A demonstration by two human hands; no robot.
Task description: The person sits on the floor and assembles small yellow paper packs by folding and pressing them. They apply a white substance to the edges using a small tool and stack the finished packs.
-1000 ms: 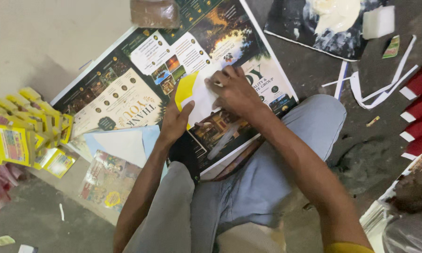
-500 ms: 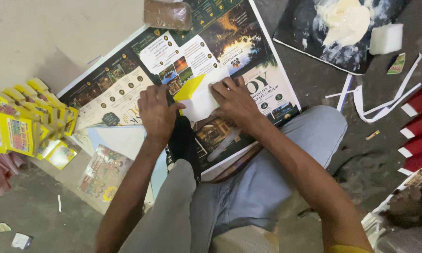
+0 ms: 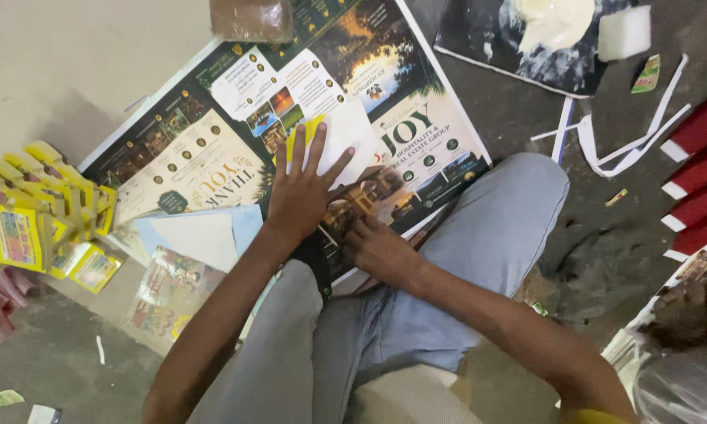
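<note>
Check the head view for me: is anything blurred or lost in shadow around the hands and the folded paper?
Head view: light is soft and even, no glare; the left hand pressing the white-and-yellow paper is fairly sharp; the right hand is slightly smeared; the bottom-right corner is blurred and dim.

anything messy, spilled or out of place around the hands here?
Yes. A blob of white paste is spread over a dark printed sheet at top right. Loose white paper strips lie scattered on the grey floor, with small scraps nearby. The left hand presses flat a white-and-yellow paper piece; nothing there looks torn.
</note>
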